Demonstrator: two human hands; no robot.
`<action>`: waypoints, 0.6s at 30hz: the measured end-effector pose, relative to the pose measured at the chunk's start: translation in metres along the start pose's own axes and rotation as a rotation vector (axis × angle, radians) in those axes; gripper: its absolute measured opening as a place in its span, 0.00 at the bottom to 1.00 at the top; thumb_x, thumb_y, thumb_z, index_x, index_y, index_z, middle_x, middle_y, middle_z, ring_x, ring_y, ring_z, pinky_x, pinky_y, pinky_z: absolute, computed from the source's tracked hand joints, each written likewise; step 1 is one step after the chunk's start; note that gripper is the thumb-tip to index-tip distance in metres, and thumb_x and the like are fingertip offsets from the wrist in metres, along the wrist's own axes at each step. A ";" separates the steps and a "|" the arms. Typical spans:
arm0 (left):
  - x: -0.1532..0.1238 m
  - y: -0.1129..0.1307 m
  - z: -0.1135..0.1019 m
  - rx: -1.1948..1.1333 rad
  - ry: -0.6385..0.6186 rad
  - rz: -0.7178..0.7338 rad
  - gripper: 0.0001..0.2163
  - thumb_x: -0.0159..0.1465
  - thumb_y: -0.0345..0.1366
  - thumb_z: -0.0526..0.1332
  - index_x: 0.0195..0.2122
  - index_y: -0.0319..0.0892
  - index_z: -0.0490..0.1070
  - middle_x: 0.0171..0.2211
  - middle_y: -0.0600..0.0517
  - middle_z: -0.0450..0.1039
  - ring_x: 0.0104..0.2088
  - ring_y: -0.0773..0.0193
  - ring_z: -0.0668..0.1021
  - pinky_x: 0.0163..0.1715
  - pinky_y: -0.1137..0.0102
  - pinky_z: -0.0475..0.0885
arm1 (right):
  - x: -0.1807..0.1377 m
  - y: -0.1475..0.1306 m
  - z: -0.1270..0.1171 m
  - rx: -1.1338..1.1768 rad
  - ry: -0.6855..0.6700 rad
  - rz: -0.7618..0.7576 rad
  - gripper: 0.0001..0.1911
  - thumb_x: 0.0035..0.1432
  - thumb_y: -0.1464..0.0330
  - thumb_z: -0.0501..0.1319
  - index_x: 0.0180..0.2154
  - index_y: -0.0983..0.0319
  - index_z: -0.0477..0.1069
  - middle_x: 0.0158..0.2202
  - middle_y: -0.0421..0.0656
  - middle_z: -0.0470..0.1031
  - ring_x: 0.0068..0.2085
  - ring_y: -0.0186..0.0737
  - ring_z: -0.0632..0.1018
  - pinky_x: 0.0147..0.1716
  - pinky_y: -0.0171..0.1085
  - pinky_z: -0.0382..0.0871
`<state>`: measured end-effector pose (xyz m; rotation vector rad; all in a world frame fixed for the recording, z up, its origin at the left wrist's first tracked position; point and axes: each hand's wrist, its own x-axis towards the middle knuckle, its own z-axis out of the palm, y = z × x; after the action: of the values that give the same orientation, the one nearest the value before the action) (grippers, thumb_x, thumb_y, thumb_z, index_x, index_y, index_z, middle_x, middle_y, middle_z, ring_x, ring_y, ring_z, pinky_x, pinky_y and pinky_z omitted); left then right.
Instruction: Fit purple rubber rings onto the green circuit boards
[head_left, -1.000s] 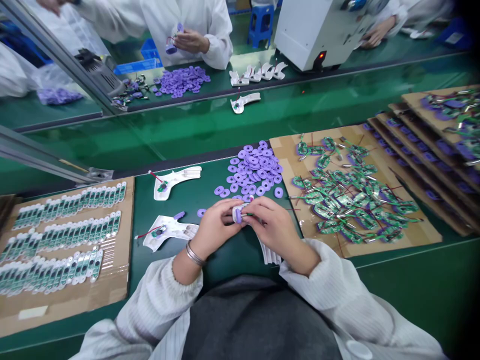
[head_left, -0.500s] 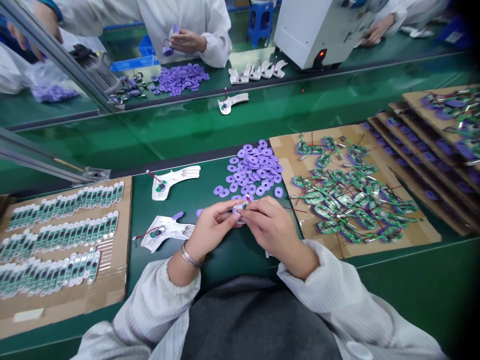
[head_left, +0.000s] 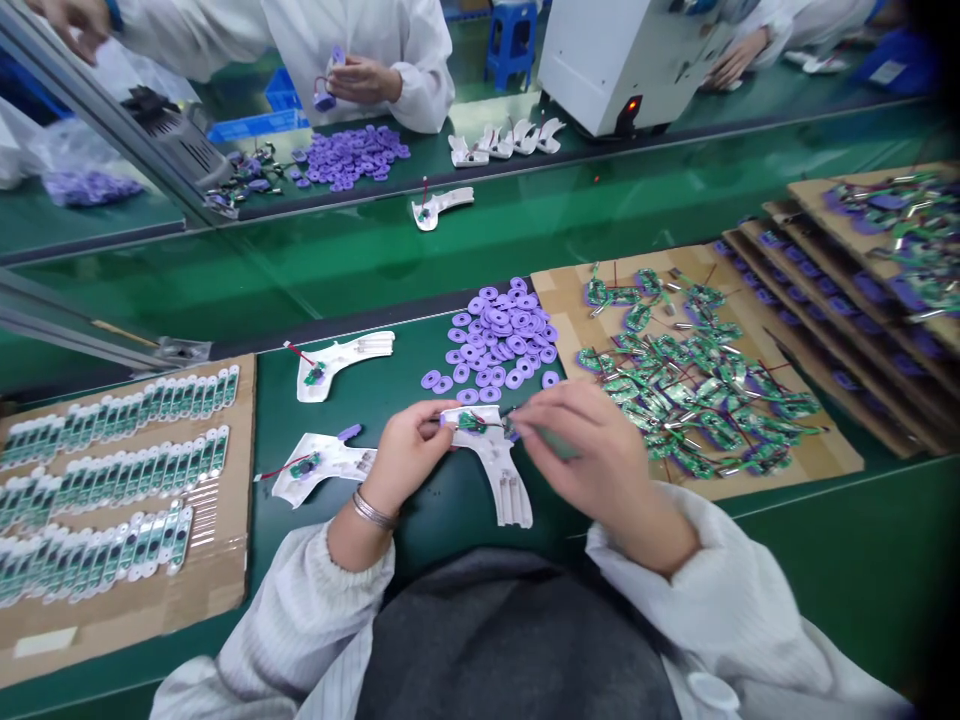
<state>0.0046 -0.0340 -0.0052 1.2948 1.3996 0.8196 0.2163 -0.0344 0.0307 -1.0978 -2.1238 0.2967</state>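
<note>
My left hand (head_left: 405, 450) pinches the left end of a white plastic housing half (head_left: 506, 475), with thumb and fingers closed on it. A small green circuit board (head_left: 471, 422) with a thin wire sits in the head of this housing, and its ribbed handle points down toward me. At the head's right end, the fingers of my right hand (head_left: 596, 455) are pinched around a small dark piece too blurred to name. Left of my hands lie two similar housings, an upper one (head_left: 352, 348) and a lower one (head_left: 322, 470), each with a board and red wire.
Purple rings (head_left: 499, 335) are heaped beyond my hands. Cardboard (head_left: 559, 290) at right bears many wired green boards; stacked cardboard trays (head_left: 832, 290) stand farther right. Rows of white-and-green strips lie on the left cardboard (head_left: 217, 560). Across a ledge, a co-worker's hand (head_left: 367, 80) holds a purple part.
My right hand has moved right, away from my left. The white housing, mostly hidden before, now shows between my hands with its handle toward me. The whole view has shifted slightly.
</note>
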 end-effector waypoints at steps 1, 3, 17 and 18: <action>0.002 -0.001 -0.001 0.136 0.030 0.060 0.13 0.60 0.33 0.62 0.45 0.38 0.75 0.41 0.45 0.79 0.34 0.61 0.81 0.34 0.65 0.79 | -0.001 0.007 -0.007 0.004 0.011 0.048 0.05 0.59 0.73 0.60 0.36 0.60 0.74 0.36 0.44 0.77 0.40 0.42 0.76 0.43 0.44 0.69; 0.004 -0.003 -0.002 0.391 0.060 0.222 0.12 0.60 0.31 0.61 0.45 0.40 0.75 0.41 0.46 0.79 0.37 0.59 0.80 0.39 0.62 0.77 | -0.004 0.024 -0.016 0.047 -0.046 0.167 0.08 0.57 0.75 0.58 0.36 0.60 0.73 0.35 0.43 0.78 0.36 0.41 0.77 0.40 0.42 0.71; -0.016 0.011 0.017 0.590 -0.024 0.450 0.05 0.64 0.34 0.60 0.41 0.43 0.70 0.33 0.51 0.76 0.33 0.61 0.77 0.36 0.65 0.73 | -0.010 0.051 0.022 0.157 -0.357 0.111 0.05 0.60 0.72 0.62 0.40 0.60 0.73 0.44 0.45 0.76 0.46 0.43 0.76 0.47 0.45 0.72; -0.016 0.008 0.018 0.563 -0.033 0.436 0.09 0.63 0.36 0.62 0.44 0.42 0.69 0.35 0.50 0.76 0.33 0.61 0.78 0.36 0.65 0.73 | -0.010 0.049 0.022 0.230 -0.366 0.160 0.03 0.61 0.72 0.61 0.38 0.60 0.73 0.39 0.43 0.77 0.41 0.40 0.78 0.42 0.41 0.73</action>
<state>0.0230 -0.0506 0.0013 2.0885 1.3916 0.6982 0.2350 -0.0099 -0.0141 -1.1442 -2.2444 0.8532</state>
